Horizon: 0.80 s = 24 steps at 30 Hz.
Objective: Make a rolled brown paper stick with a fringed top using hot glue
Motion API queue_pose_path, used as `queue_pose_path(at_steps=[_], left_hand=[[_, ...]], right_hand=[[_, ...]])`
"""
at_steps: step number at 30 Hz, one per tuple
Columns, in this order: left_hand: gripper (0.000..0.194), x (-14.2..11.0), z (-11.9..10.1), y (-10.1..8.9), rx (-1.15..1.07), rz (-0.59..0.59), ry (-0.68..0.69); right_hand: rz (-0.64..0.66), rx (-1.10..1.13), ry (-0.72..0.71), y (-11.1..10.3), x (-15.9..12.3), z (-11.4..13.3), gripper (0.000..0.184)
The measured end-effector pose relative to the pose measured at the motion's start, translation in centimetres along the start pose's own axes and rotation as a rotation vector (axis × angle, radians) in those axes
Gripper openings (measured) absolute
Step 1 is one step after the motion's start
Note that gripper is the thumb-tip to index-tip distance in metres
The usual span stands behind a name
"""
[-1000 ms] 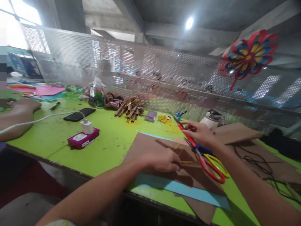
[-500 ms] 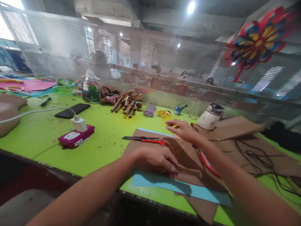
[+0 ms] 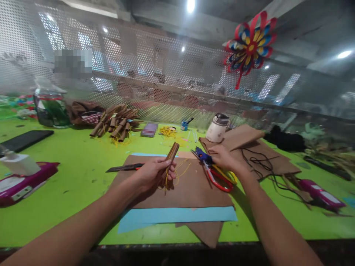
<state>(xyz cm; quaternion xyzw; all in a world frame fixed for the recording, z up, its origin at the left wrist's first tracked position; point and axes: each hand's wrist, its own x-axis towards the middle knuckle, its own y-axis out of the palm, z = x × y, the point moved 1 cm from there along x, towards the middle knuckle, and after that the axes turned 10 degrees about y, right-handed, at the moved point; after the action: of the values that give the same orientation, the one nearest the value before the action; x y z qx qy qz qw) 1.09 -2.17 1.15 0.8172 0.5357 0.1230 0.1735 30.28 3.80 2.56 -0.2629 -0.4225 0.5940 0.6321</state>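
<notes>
My left hand (image 3: 155, 171) is closed round a rolled brown paper stick (image 3: 172, 153) with thin yellow strands (image 3: 180, 171) hanging from it, held a little above a brown paper sheet (image 3: 191, 188). My right hand (image 3: 223, 157) rests on the table with its fingers curled on a blue glue gun (image 3: 202, 155), beside red-and-yellow-handled scissors (image 3: 219, 177). A utility knife with a red grip (image 3: 123, 168) lies at the sheet's left edge. A light blue paper strip (image 3: 177, 216) lies under the sheet's near edge.
On the green table (image 3: 77, 166) lie a pile of brown paper rolls (image 3: 115, 123), a glass jar (image 3: 51, 107), a black phone (image 3: 24, 139), a magenta power strip with a white charger (image 3: 19, 173), a white pot (image 3: 217, 127), black cord (image 3: 263, 166) and more brown sheets (image 3: 244, 136). Perforated metal mesh (image 3: 138, 74) backs the table.
My left hand has lifted the brown roll off the sheet and holds it up. My right hand has come back to the blue glue gun by the scissors. The view swung right.
</notes>
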Motion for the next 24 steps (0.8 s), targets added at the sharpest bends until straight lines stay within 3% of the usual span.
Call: queue_pose_path(at_steps=[4, 9, 12, 15, 19, 21, 24], left_hand=[[0.009, 0.0, -1.4, -0.1, 0.010, -0.096, 0.076], [0.014, -0.5, -6.8, -0.7, 0.005, -0.409, 0.510], [0.017, -1.2, -8.0, 0.1, -0.003, -0.463, 0.491], [0.017, -1.9, -6.9, 2.0, 0.066, -0.326, 0.260], [0.017, -2.2, -5.2, 4.3, 0.104, 0.100, 0.054], [0.015, -1.6, -4.5, 4.3, 0.120, 0.149, 0.006], [0.013, -0.5, -3.0, 3.0, 0.129, 0.059, -0.020]], right_hand=[[0.064, -0.150, -0.008, 2.4, -0.1, -0.3, 0.031], [0.092, -0.279, -0.001, 2.7, 0.7, -0.6, 0.027], [0.122, -0.305, -0.021, 2.2, 1.2, -0.8, 0.025], [0.163, -0.288, -0.044, 1.8, 1.3, -1.1, 0.024], [0.192, -0.241, -0.085, 1.6, 1.4, -1.4, 0.029], [0.184, -0.225, -0.095, 1.7, 1.4, -1.6, 0.025], [0.104, -0.206, -0.076, 1.8, 1.6, -1.8, 0.013]])
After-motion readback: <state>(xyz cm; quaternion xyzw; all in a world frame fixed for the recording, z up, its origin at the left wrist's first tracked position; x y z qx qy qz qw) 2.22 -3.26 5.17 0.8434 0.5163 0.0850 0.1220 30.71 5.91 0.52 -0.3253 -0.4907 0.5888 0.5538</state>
